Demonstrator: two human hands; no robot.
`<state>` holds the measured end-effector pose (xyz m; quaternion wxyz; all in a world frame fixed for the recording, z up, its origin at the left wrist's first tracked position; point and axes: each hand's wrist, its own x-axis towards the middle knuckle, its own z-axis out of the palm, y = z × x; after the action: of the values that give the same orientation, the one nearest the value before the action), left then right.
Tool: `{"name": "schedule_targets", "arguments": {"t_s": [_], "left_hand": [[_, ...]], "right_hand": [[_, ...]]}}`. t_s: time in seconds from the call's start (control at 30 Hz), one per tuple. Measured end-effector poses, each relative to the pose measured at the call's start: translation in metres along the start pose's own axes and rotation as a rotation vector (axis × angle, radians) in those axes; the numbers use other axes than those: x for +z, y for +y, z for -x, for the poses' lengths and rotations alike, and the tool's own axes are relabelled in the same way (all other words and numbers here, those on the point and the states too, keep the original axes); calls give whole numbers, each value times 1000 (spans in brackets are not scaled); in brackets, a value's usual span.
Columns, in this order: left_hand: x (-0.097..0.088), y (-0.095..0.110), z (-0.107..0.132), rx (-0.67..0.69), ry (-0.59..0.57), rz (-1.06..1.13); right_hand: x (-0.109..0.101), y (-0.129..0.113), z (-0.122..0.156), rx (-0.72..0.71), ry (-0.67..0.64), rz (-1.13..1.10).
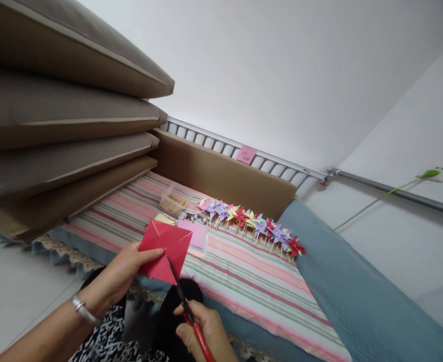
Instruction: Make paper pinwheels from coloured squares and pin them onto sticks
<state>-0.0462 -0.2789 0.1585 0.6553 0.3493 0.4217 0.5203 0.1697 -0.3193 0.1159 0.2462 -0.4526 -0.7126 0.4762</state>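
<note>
My left hand (130, 264) pinches a square sheet of red paper (166, 236) by its left side, the thumb lying on top. Short cuts run in from its upper corners. In my right hand (206, 327) is a pair of scissors (185, 304) with red handles and dark blades, whose tips lie at the lower right part of the sheet. How far the blades are apart is hard to make out. Just beyond the red sheet lies a pile of square coloured paper (194, 232), pink and lilac ones showing.
Finished paper pinwheels (259, 226) on sticks stand in a row across the striped cloth (244, 266). A clear plastic box (174, 198) with small sticks sits behind the paper. Stacked cushions (66, 115) rise at the left; a radiator (221, 146) is behind.
</note>
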Motion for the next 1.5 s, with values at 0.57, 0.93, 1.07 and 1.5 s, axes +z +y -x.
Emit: {"name": "schedule_targets", "arguments": {"t_s": [0.57, 0.93, 1.07, 1.5], "left_hand": [[3, 0, -2, 7, 15, -14], [5, -5, -7, 13, 29, -41], [-6, 0, -15, 17, 90, -53], [-6, -10, -21, -213, -293, -243]], "right_hand": [[8, 11, -1, 55, 92, 10], [4, 23, -1, 40, 129, 181], [1, 41, 3, 71, 54, 217], [-35, -1, -33, -129, 371, -335]]}}
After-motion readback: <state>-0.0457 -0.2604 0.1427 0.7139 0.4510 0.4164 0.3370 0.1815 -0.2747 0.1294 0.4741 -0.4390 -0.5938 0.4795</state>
